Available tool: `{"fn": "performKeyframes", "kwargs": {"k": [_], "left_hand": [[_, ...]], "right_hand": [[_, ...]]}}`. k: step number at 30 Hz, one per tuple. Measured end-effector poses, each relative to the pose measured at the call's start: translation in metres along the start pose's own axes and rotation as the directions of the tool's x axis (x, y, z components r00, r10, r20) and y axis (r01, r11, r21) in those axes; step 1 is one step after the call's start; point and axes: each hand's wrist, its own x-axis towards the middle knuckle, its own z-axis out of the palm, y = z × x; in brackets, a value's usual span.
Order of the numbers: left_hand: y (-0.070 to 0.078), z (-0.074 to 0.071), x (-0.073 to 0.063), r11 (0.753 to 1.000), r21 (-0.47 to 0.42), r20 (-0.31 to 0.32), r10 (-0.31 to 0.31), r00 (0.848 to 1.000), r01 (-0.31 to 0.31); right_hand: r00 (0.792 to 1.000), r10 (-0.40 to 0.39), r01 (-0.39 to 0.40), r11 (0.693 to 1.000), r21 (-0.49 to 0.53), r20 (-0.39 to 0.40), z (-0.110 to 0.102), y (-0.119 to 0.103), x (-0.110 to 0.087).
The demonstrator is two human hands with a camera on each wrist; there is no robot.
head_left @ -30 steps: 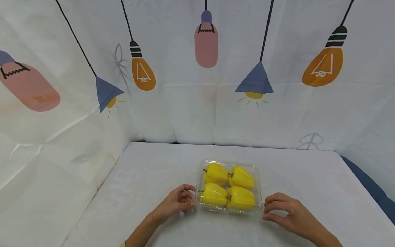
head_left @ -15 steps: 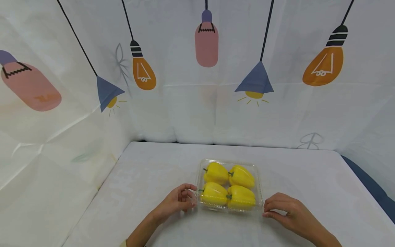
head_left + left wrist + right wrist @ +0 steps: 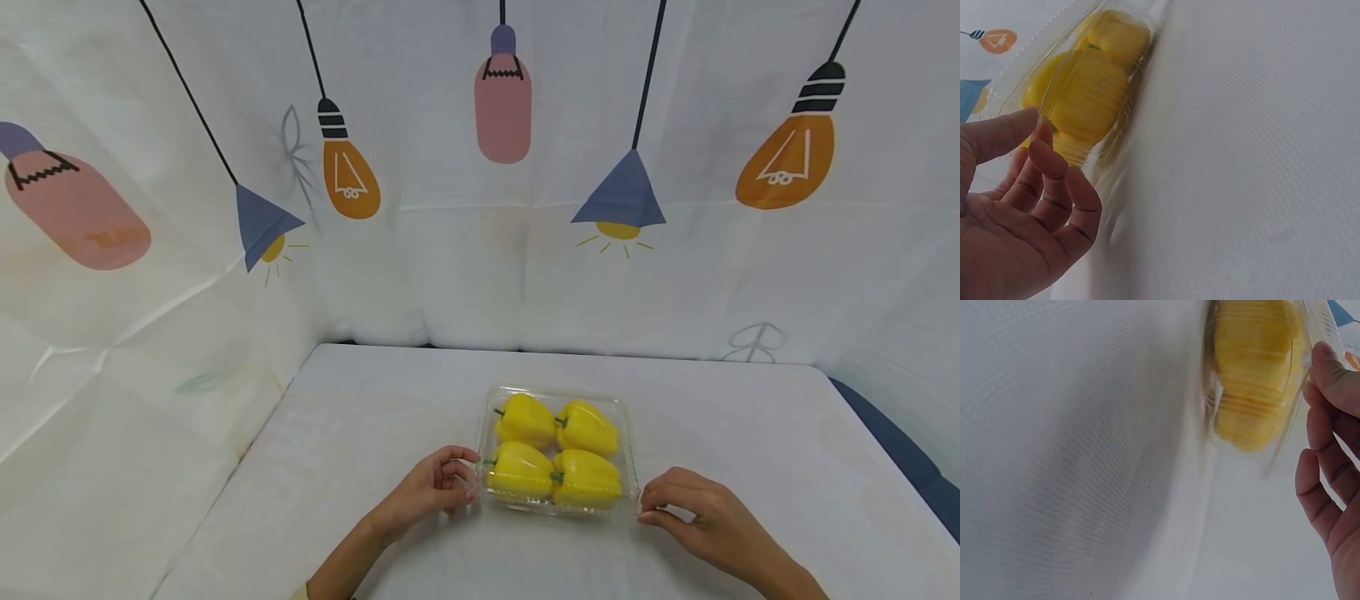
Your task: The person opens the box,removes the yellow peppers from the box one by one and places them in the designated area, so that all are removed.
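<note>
A clear plastic clamshell box (image 3: 553, 509), its lid down, lies on the white table with several yellow bell peppers (image 3: 587, 478) inside. At its left edge my left hand (image 3: 427, 487) pinches the rim between thumb and forefinger, the other fingers curled loosely below. In the left wrist view the thumb (image 3: 1007, 134) lies against the thin rim. My right hand (image 3: 693, 508) is at the front right corner, thumb and forefinger together on the edge. The right wrist view has that thumb (image 3: 1332, 375) at the lid's rim, with the remaining fingers bent beneath.
The white-covered table (image 3: 375, 400) reaches back to a pale cloth wall (image 3: 450, 275) printed with hanging lamps and bulbs. Another stretch of cloth (image 3: 150, 400) runs along the left side. Dark blue fabric (image 3: 892, 433) shows past the right table edge.
The right thumb and forefinger have closed together at the box's front right corner. The left hand and the box hold nearly still.
</note>
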Motion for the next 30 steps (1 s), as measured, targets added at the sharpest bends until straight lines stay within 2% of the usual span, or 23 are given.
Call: {"fn": "performKeyframes", "kwargs": {"k": [7, 24, 30], "left_hand": [[0.0004, 0.0009, -0.0007, 1.000, 0.004, -0.002, 0.005, 1.000, -0.005], [0.0018, 0.0018, -0.0001, 1.000, 0.017, 0.006, 0.025, 1.000, -0.025], [0.0024, 0.0021, 0.0002, 0.999, 0.026, 0.004, 0.023, 1.000, -0.023]], "right_hand": [[1.000, 0.005, -0.005, 1.000, 0.023, -0.003, 0.0000, -0.0006, 0.0003], [0.999, 0.039, -0.039, 0.999, -0.018, -0.038, 0.0020, -0.0018, 0.0006], [0.997, 0.035, -0.035, 0.999, 0.003, -0.070, 0.0039, 0.0005, 0.0002]]}}
